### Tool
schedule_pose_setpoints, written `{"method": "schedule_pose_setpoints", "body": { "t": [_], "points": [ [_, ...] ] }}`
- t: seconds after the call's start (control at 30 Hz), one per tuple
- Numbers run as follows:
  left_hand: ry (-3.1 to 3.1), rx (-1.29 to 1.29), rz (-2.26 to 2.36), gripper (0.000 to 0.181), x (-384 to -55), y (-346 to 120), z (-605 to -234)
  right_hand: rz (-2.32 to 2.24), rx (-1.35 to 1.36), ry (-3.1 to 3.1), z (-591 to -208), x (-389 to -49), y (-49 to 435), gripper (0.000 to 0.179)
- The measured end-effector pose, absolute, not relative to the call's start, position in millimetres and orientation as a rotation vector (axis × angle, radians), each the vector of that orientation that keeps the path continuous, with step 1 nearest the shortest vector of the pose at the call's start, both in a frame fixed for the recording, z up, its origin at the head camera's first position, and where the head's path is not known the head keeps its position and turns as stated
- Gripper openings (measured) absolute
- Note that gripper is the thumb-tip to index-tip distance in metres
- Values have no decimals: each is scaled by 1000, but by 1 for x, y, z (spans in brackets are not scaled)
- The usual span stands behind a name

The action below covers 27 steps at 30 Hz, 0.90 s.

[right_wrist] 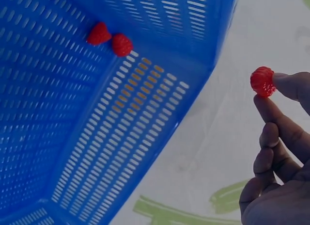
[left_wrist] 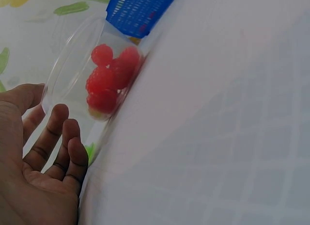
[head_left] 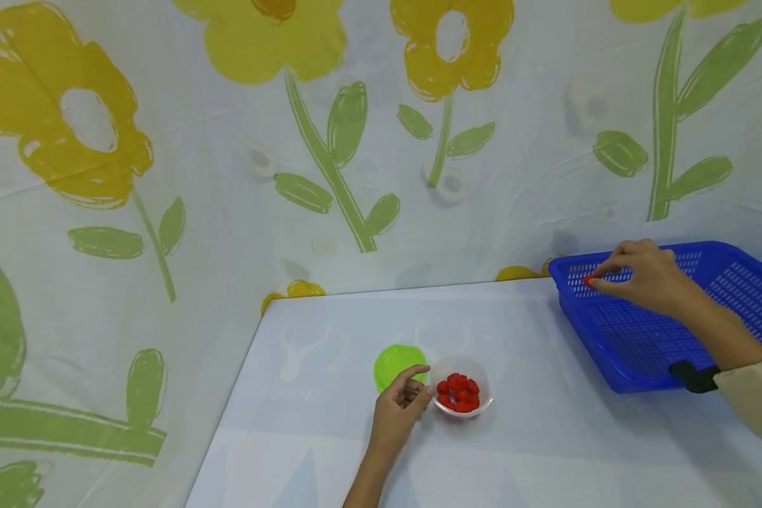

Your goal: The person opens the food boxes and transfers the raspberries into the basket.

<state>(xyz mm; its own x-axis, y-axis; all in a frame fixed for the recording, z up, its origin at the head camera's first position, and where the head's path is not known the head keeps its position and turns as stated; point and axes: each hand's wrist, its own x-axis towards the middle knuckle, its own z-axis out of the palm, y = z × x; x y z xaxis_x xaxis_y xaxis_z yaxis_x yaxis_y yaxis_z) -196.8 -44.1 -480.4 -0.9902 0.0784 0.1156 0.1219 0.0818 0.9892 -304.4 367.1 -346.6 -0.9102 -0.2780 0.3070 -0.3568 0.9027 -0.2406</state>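
Observation:
My right hand (head_left: 650, 279) pinches one red raspberry (right_wrist: 263, 81) between thumb and fingertip. In the head view it is over the far left corner of the blue plastic basket (head_left: 584, 342). Two more raspberries (right_wrist: 110, 39) lie inside that basket. On the table, a clear plastic bowl (head_left: 487, 395) holds several red raspberries (head_left: 460, 395). My left hand (head_left: 398, 409) is at the bowl's left side, fingers loosely bent, with thumb and index fingertips right at the rim. A bright green round lid (head_left: 394, 361) lies just behind that hand, partly covered by its fingers.
The white table (head_left: 330, 409) meets a flower-printed cloth backdrop (head_left: 514, 176) behind and to the left. The basket takes up the table's right side, its raised rim near my right forearm. A dark band (head_left: 695, 376) is on the right wrist.

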Motion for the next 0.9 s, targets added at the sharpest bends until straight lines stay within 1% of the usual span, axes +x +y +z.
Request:
{"method": "schedule_pose_setpoints", "body": {
  "t": [0.3,0.63,0.9],
  "points": [
    [-2280,-223,-2115,32,-196,-45,-476,385,394,-2921,-343,-318,384,31],
    [-2278,-213,-2118,33,-196,-47,-476,335,345,-2994,-346,-334,393,37],
    [-2275,-235,-2127,33,-197,-47,-477,336,333,-3056,-363,-342,405,34]
  ]
}}
